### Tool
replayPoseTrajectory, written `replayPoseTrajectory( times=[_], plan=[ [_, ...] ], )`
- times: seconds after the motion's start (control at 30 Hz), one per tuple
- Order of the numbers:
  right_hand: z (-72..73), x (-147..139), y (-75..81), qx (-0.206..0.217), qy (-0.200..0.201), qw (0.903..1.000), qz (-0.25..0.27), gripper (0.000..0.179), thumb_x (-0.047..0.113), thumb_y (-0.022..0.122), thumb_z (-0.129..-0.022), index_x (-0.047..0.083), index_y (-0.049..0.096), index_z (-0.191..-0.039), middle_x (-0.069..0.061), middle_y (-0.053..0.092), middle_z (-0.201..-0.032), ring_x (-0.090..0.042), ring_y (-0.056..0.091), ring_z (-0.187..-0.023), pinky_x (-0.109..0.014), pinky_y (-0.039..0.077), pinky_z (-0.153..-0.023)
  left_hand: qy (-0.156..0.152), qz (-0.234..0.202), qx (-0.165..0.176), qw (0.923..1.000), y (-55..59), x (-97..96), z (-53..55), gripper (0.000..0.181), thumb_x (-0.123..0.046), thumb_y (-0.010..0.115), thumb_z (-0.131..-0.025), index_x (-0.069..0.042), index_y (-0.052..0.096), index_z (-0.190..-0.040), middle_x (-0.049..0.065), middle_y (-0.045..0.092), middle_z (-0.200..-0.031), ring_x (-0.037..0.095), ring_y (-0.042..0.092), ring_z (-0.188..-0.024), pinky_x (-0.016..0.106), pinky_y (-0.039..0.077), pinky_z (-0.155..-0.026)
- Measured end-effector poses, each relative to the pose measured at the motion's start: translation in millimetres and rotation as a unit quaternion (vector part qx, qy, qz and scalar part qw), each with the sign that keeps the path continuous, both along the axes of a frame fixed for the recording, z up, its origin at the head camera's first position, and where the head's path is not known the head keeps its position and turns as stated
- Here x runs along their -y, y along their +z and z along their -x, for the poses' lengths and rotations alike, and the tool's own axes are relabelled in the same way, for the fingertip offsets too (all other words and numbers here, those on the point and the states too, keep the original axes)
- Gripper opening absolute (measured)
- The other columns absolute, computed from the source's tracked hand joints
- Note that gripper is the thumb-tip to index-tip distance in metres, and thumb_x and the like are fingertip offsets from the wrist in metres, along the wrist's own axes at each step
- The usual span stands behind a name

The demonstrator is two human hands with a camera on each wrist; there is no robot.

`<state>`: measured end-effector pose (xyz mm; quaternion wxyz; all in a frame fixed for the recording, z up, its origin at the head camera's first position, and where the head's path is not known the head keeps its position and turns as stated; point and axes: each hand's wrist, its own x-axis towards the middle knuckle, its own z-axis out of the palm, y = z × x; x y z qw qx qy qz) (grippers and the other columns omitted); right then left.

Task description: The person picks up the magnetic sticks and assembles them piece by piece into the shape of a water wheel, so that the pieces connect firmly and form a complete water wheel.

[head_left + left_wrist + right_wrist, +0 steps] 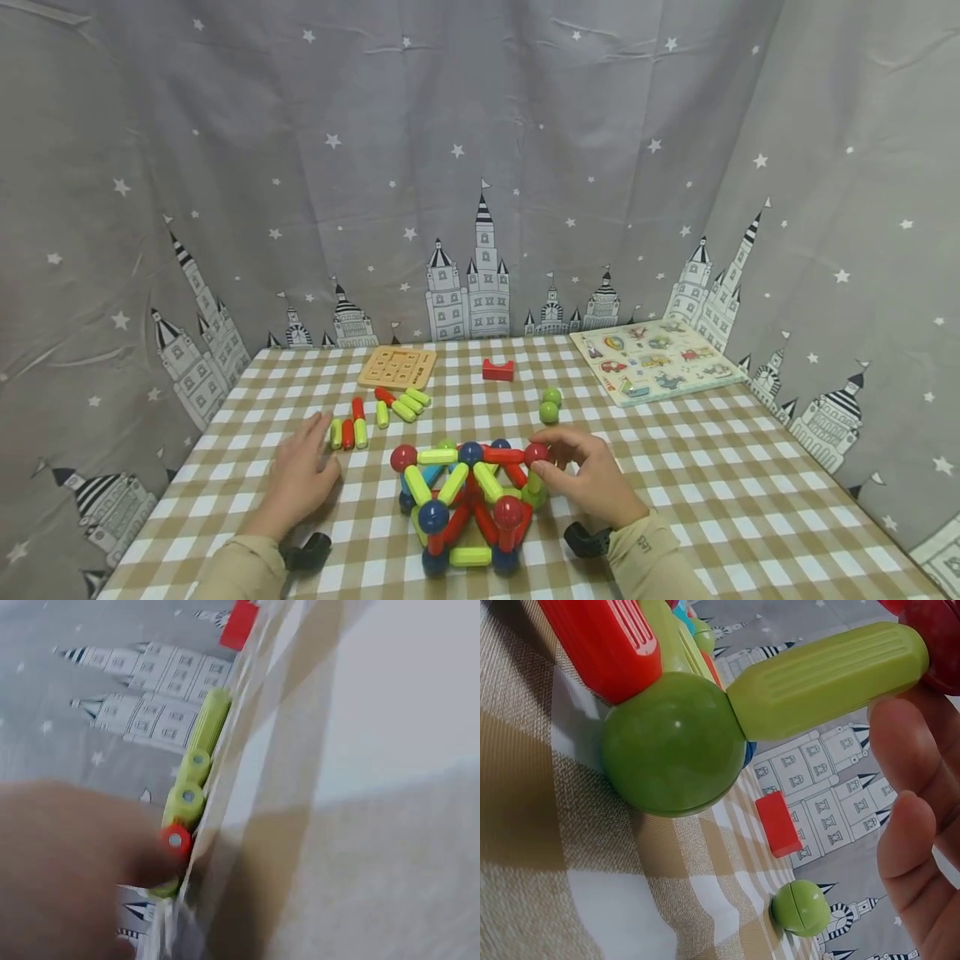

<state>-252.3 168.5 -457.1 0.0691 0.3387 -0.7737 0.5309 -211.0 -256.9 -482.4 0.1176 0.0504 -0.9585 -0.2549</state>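
Observation:
A framework of magnetic rods and balls, in red, yellow-green and blue, stands at the front middle of the table. My right hand [588,475] pinches the red ball [536,452] at its upper right corner between thumb and fingers. In the right wrist view a yellow-green rod [829,681] runs from that ball down to a large green ball [676,742] on the cloth. My left hand [296,475] is at the left with its fingers extended, beside loose red and yellow-green rods [361,433]. It holds nothing visible; its fingers overlap a red rod [174,838] in the left wrist view.
More loose rods [405,408] lie behind the framework, near a wooden number puzzle [397,367]. A red notched block [498,370] and two green balls [550,412] are farther back. A picture puzzle board [660,358] lies at the back right on the checked tablecloth [720,475].

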Motion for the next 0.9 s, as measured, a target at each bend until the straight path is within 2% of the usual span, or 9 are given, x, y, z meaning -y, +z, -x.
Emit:
replayPoseTrajectory(
  times=[0.07, 0.13, 0.3, 0.4, 0.63, 0.7, 0.77, 0.83, 0.9],
  plan=[
    [0.0, 0.3, -0.2, 0.001, -0.001, 1.0000, -0.001, 0.025, 0.017, 0.077, -0.093, 0.022, 0.072, -0.116, 0.004, 0.073, -0.103, -0.013, 0.064, -0.083, -0.027, 0.054, -0.072, -0.012, 0.038, 0.042, 0.9983, -2.2, 3.8, 1.0, 0.069, -0.013, 0.054, -0.094, 0.001, 0.033, -0.158, 0.030, 0.026, -0.163, 0.057, 0.027, -0.142, 0.078, 0.028, -0.102],
    [0.0, 0.3, 0.4, 0.000, -0.002, 1.0000, -0.002, 0.025, 0.016, 0.077, -0.092, 0.022, 0.072, -0.116, 0.004, 0.073, -0.103, -0.013, 0.064, -0.082, -0.027, 0.054, -0.071, -0.018, 0.058, 0.059, 0.9964, -2.3, 3.4, 1.3, 0.065, -0.015, 0.055, -0.095, 0.001, 0.039, -0.155, 0.029, 0.029, -0.162, 0.057, 0.028, -0.142, 0.077, 0.030, -0.099],
    [0.4, 0.3, 4.2, 0.002, -0.006, 1.0000, -0.007, 0.026, 0.017, 0.078, -0.092, 0.024, 0.072, -0.117, 0.006, 0.073, -0.104, -0.014, 0.064, -0.083, -0.027, 0.054, -0.072, 0.000, 0.084, -0.010, 0.9964, 4.9, -1.7, 1.4, 0.033, -0.016, 0.067, -0.093, 0.000, 0.068, -0.121, 0.028, 0.061, -0.131, 0.049, 0.058, -0.118, 0.066, 0.046, -0.089],
    [0.0, 0.5, 7.1, 0.008, -0.005, 0.9999, -0.007, 0.027, 0.018, 0.077, -0.092, 0.024, 0.072, -0.118, 0.006, 0.073, -0.106, -0.014, 0.064, -0.084, -0.027, 0.055, -0.072, 0.017, 0.067, -0.029, 0.9972, 9.4, -3.4, 0.0, 0.016, -0.012, 0.073, -0.091, -0.001, 0.071, -0.104, 0.022, 0.067, -0.109, 0.040, 0.064, -0.099, 0.057, 0.052, -0.082],
    [0.7, 0.9, 8.0, 0.009, -0.003, 0.9999, -0.012, 0.027, 0.019, 0.077, -0.093, 0.023, 0.071, -0.119, 0.006, 0.073, -0.107, -0.014, 0.065, -0.084, -0.028, 0.055, -0.073, 0.079, 0.023, 0.000, 0.9966, 16.9, -1.5, -1.0, 0.031, -0.004, 0.076, -0.088, 0.009, 0.066, -0.114, 0.019, 0.067, -0.094, 0.030, 0.062, -0.085, 0.048, 0.052, -0.073],
    [1.0, 1.1, 7.2, 0.008, -0.006, 0.9999, -0.012, 0.027, 0.020, 0.077, -0.093, 0.023, 0.071, -0.119, 0.006, 0.073, -0.107, -0.014, 0.065, -0.084, -0.028, 0.055, -0.073, 0.084, 0.019, -0.047, 0.9951, 22.5, -5.9, -4.8, 0.028, -0.005, 0.076, -0.088, 0.007, 0.069, -0.113, 0.017, 0.069, -0.094, 0.029, 0.064, -0.084, 0.047, 0.053, -0.073],
    [0.8, 0.7, 5.7, 0.007, -0.011, 0.9999, -0.011, 0.026, 0.020, 0.078, -0.093, 0.023, 0.072, -0.118, 0.007, 0.073, -0.106, -0.013, 0.064, -0.083, -0.027, 0.055, -0.072, 0.069, -0.002, -0.136, 0.9883, 32.5, -18.8, -12.9, 0.027, -0.004, 0.078, -0.087, 0.002, 0.072, -0.112, 0.014, 0.072, -0.097, 0.028, 0.066, -0.087, 0.044, 0.055, -0.077],
    [0.5, 1.2, 4.2, 0.005, -0.011, 0.9998, -0.013, 0.026, 0.020, 0.078, -0.093, 0.023, 0.072, -0.118, 0.007, 0.073, -0.105, -0.013, 0.064, -0.082, -0.027, 0.054, -0.071, 0.035, -0.027, -0.234, 0.9711, 47.2, -39.8, -27.4, 0.030, -0.003, 0.082, -0.083, -0.005, 0.074, -0.112, 0.008, 0.074, -0.100, 0.023, 0.068, -0.090, 0.033, 0.055, -0.082],
    [0.4, 2.2, 3.2, 0.003, -0.009, 0.9998, -0.015, 0.025, 0.021, 0.078, -0.093, 0.021, 0.072, -0.118, 0.007, 0.073, -0.104, -0.013, 0.064, -0.082, -0.027, 0.054, -0.071, -0.044, -0.041, -0.308, 0.9496, 63.1, -63.9, -44.0, 0.033, -0.002, 0.086, -0.079, -0.011, 0.076, -0.110, 0.001, 0.076, -0.102, 0.018, 0.069, -0.092, 0.021, 0.052, -0.087]
  ],
)
